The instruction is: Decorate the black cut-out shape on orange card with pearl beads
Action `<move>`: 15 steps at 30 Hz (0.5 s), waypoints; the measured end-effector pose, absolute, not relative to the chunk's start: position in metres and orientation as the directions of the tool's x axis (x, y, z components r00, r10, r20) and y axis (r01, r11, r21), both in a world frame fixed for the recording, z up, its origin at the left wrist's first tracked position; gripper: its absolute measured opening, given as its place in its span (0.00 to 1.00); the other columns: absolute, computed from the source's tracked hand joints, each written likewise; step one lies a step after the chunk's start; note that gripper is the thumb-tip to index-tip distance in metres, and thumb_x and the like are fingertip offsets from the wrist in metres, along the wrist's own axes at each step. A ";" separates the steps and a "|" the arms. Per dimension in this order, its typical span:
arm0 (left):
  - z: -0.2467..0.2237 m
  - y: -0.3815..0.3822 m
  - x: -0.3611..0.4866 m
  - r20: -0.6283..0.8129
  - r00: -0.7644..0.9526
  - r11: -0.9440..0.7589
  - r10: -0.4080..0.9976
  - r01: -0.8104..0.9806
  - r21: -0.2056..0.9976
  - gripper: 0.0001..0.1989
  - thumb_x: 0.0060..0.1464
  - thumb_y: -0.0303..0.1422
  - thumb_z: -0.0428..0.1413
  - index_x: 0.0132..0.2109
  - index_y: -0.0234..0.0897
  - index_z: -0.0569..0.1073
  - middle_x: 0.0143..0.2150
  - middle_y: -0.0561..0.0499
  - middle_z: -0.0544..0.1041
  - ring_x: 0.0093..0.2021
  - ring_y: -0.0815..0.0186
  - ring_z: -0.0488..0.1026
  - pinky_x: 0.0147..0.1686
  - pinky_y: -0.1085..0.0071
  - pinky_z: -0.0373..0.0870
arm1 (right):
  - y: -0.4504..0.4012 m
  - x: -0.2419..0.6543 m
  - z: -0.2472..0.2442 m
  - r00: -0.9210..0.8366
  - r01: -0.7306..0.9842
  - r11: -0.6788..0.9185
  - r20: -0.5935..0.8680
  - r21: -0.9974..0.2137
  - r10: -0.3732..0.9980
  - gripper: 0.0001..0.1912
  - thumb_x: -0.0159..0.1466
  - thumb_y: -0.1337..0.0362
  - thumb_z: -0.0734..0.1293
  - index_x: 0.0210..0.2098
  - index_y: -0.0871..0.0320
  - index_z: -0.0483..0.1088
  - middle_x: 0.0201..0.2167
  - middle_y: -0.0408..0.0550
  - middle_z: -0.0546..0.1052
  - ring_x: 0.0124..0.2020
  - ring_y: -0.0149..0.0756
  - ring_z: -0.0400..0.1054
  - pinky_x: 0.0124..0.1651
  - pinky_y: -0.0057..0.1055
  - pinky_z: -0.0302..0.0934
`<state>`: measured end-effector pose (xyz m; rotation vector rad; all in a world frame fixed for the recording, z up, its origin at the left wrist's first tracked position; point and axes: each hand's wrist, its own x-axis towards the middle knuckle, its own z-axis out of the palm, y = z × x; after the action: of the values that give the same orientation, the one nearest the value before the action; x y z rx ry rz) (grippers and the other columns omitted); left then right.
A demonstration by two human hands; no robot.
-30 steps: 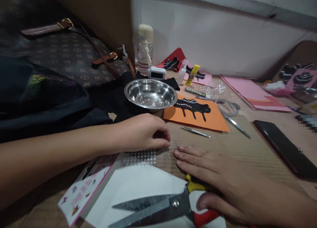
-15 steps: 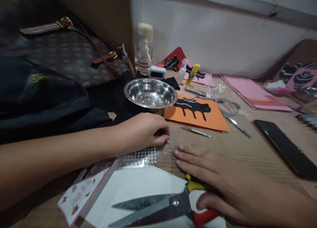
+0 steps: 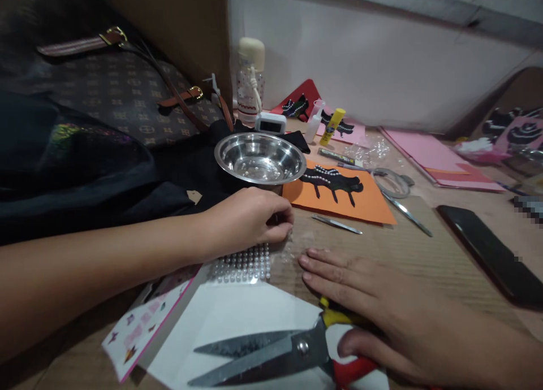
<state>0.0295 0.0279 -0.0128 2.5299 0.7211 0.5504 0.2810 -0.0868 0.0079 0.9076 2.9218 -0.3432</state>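
My left hand [image 3: 254, 217] has its fingertips pinched together over a sheet of pearl stickers [image 3: 244, 267]. A tiny pale bead, apparently one of the pearls, shows at the tips. The sheet's clear, bare right part [image 3: 292, 247] runs toward my right hand [image 3: 365, 299]. That hand lies flat, fingers stretched out, fingertips at or beside the film. Its thumb rests by the red handle of the large scissors [image 3: 271, 353], whose blades are spread over white paper [image 3: 203, 316]. Beyond my left hand, a steel bowl [image 3: 261, 178] holds a few small beads. An orange card [image 3: 369, 209] bears a black cutout with pearl rows.
Tweezers [image 3: 337, 225] lie before the orange card, with another metal tool [image 3: 407, 212] and a tape roll [image 3: 390, 183] to the right. A phone [image 3: 487, 254] is at far right. Behind stand a glue stick [image 3: 332, 127] and bottle [image 3: 251, 82]. A patterned bag [image 3: 139, 90] fills the left.
My left hand has risen slightly away from me, baring more pearl rows. The view has shifted a little; my right hand and the scissors stay put.
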 end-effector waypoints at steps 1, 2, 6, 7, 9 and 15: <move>-0.011 0.028 0.028 0.228 0.800 -0.762 0.555 0.380 0.524 0.02 0.56 0.28 0.61 0.37 0.35 0.79 0.31 0.55 0.79 0.29 0.72 0.73 0.30 0.77 0.63 | -0.087 0.281 0.008 -0.823 0.568 0.798 -0.127 -0.201 0.554 0.31 0.71 0.53 0.62 0.69 0.60 0.57 0.72 0.47 0.52 0.72 0.40 0.47 0.70 0.38 0.49; -0.009 0.028 0.027 0.211 0.820 -0.768 0.532 0.363 0.527 0.02 0.55 0.28 0.61 0.36 0.36 0.79 0.32 0.55 0.80 0.30 0.72 0.74 0.31 0.78 0.64 | -0.086 0.281 0.007 -0.822 0.569 0.795 -0.126 -0.210 0.555 0.31 0.71 0.54 0.62 0.69 0.60 0.57 0.71 0.47 0.52 0.72 0.41 0.46 0.70 0.38 0.49; -0.005 0.025 0.024 0.218 0.872 -0.819 0.438 0.287 0.497 0.03 0.55 0.26 0.61 0.36 0.37 0.79 0.33 0.56 0.80 0.32 0.73 0.75 0.34 0.79 0.66 | -0.084 0.281 0.006 -0.823 0.566 0.790 -0.106 -0.236 0.558 0.31 0.71 0.54 0.64 0.69 0.60 0.58 0.71 0.49 0.55 0.71 0.42 0.49 0.70 0.40 0.50; -0.005 0.023 0.024 0.228 0.878 -0.834 0.421 0.276 0.477 0.03 0.55 0.26 0.61 0.36 0.38 0.79 0.34 0.56 0.80 0.32 0.73 0.75 0.34 0.79 0.67 | -0.084 0.281 0.005 -0.824 0.563 0.791 -0.098 -0.238 0.557 0.31 0.70 0.55 0.64 0.69 0.61 0.58 0.71 0.50 0.56 0.71 0.42 0.49 0.70 0.40 0.51; -0.005 0.019 0.024 0.249 0.884 -0.869 0.396 0.274 0.412 0.03 0.55 0.26 0.61 0.36 0.38 0.79 0.34 0.56 0.80 0.33 0.71 0.76 0.34 0.77 0.67 | -0.086 0.282 0.003 -0.828 0.553 0.798 -0.055 -0.239 0.557 0.30 0.70 0.56 0.65 0.68 0.62 0.60 0.70 0.52 0.59 0.71 0.42 0.51 0.70 0.41 0.52; -0.013 0.003 0.020 0.353 0.863 -0.927 0.361 0.372 0.038 0.12 0.65 0.33 0.52 0.36 0.35 0.77 0.32 0.49 0.76 0.31 0.64 0.71 0.31 0.68 0.66 | -0.084 0.281 -0.003 -0.747 0.578 0.770 0.204 -0.269 0.633 0.20 0.71 0.65 0.62 0.61 0.62 0.66 0.61 0.57 0.72 0.63 0.40 0.64 0.63 0.37 0.63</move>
<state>0.0201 0.0026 -0.0126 3.0629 0.6031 0.5712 0.2805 -0.0844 -0.0025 1.1279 3.2209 -0.3279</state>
